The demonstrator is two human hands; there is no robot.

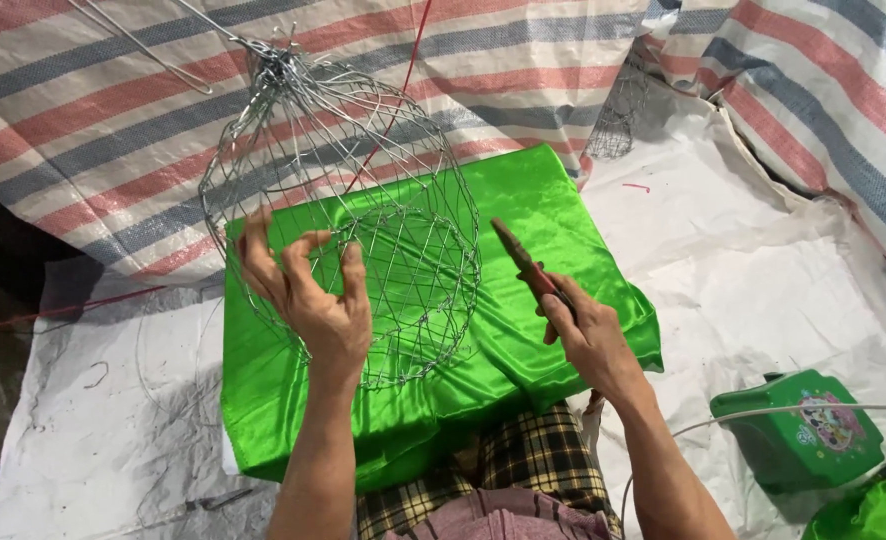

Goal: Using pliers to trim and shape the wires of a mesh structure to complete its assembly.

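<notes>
Left hand (308, 295): fingers curled and hooked into the rounded silver wire-mesh cage frame (348, 215), gripping its near side. Right hand (583, 335): closed around red-handled pliers (528, 268), tips pointing up and left toward the frame, not touching it.

Wire frame: directly ahead of the left hand, left of the right; long axis runs from its twisted wire neck at upper left down to its wide open rim at lower right. Left hand nearer.

Beneath: bright green satin cloth (523, 200) over the lap. Right: green plastic box (803, 430).

Obscured: plier jaws; second wire frame (618, 115), small and indistinct.
</notes>
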